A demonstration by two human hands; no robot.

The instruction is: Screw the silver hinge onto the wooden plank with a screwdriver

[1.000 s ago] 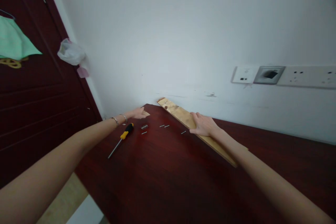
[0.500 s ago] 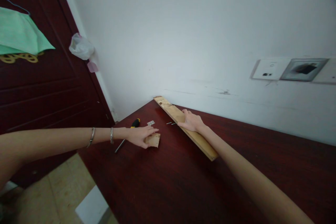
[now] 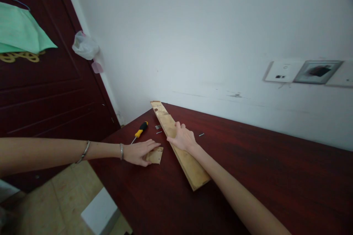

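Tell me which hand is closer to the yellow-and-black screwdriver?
Left. The left hand lies on a small wooden piece, just short of the screwdriver and its shaft tip. The right hand rests on the long plank, farther off to the screwdriver's right.

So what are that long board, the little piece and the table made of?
Long board: apparently bare, unfinished wood, pale, matte, with brown stains. Little piece under the left hand: seemingly the same raw pale wood. Table: dark red-brown with a soft sheen, so varnished wood or veneer; I cannot tell which.
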